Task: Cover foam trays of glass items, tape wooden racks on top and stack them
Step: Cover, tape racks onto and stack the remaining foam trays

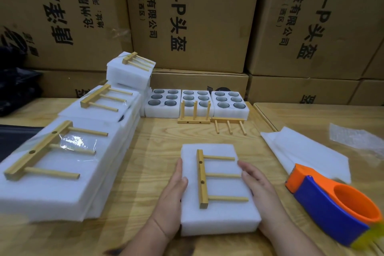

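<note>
A covered white foam tray [220,219] lies near the table's front edge with a wooden rack [202,178] flat on top, its three pegs pointing right. My left hand [173,193] rests against the tray's left side with straight fingers. My right hand [259,189] lies along its right side, fingers on the top edge. Three uncovered foam trays [230,113] holding dark glass items stand at the back. Two loose racks [194,119] [228,123] sit in front of them.
Finished trays with taped racks [68,164] are stacked along the left, another pile [129,72] behind. An orange and blue tape dispenser [336,201] lies at the right, beside loose foam sheets [307,151]. Cardboard boxes [193,16] wall off the back.
</note>
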Action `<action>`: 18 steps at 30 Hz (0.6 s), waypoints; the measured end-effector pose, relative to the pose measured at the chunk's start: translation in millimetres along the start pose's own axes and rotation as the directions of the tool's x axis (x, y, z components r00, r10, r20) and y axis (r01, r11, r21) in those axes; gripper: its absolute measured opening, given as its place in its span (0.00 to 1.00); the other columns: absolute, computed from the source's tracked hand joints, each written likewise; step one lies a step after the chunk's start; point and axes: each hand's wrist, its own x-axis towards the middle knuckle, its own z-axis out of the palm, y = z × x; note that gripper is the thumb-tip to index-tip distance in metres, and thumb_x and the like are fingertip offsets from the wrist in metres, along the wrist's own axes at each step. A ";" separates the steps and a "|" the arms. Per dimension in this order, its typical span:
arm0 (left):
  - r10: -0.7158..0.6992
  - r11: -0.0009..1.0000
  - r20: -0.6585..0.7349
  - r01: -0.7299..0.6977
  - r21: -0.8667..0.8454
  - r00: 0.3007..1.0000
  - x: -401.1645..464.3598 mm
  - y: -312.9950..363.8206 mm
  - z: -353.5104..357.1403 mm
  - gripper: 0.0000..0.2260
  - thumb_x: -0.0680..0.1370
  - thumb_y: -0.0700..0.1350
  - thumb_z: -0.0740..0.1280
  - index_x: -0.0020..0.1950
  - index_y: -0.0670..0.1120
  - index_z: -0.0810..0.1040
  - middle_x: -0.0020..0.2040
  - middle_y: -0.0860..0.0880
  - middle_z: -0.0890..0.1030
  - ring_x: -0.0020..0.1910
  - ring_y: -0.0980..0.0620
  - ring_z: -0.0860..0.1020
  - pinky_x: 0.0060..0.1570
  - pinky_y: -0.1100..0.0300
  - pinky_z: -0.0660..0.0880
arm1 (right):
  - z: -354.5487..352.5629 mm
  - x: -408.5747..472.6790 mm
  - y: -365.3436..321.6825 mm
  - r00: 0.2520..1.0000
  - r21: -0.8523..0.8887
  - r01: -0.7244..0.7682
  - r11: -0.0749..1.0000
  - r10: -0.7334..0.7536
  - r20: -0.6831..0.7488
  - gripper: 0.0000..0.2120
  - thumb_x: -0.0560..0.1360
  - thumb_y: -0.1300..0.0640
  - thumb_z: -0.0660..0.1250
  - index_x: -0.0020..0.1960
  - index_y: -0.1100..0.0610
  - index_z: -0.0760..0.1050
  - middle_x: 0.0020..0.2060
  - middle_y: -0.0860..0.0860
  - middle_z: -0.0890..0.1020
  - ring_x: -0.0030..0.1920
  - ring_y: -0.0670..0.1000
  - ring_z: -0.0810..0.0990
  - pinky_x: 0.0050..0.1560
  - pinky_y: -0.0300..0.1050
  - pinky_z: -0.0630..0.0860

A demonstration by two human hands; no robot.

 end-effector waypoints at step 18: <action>0.013 0.993 0.022 -0.015 0.120 1.000 -15.0 -1.1 -10.2 0.34 0.75 0.58 0.65 0.80 0.57 0.60 0.77 0.64 0.62 0.77 0.63 0.60 0.79 0.52 0.57 | -0.5 -12.2 0.7 1.000 -0.075 0.007 0.997 -0.005 0.030 0.11 0.80 0.60 0.66 0.60 0.51 0.81 0.51 0.53 0.87 0.48 0.53 0.87 0.39 0.44 0.82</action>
